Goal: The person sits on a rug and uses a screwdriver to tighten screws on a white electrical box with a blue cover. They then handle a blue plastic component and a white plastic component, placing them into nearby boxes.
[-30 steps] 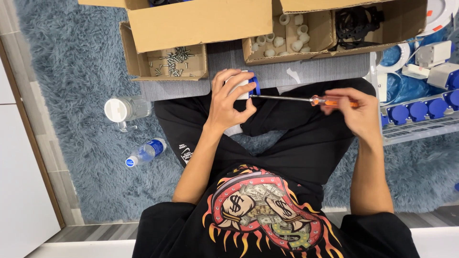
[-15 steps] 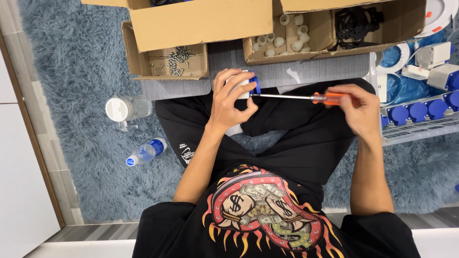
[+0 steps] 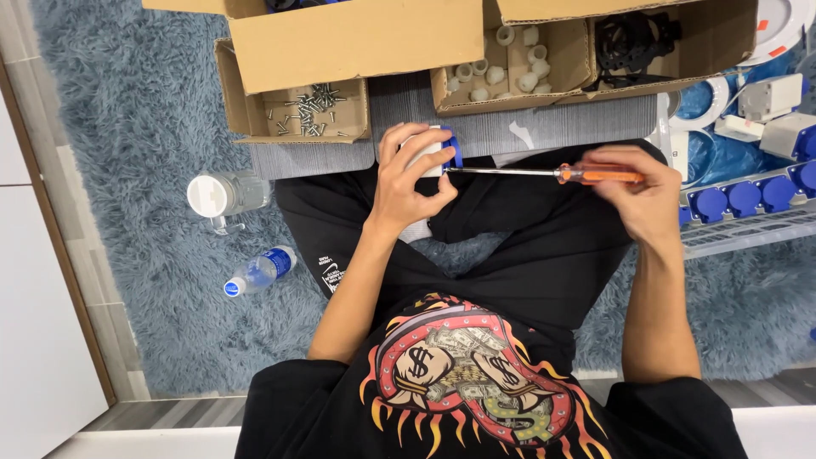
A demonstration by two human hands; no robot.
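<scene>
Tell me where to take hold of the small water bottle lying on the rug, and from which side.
Grip the water bottle around its clear middle, coming down from above with the fingers across its width. It lies on its side on the shaggy rug, blue cap toward the lower left. The round body offers two opposite sides, and nothing crowds it; the clear jar stands apart.

One camera sits on my head, looking straight down over my chest and crossed legs. It is close enough that my lap fills the middle, with the blue rug point(image 3: 127, 110) and the cardboard boxes point(image 3: 340, 38) along the far edge.
</scene>
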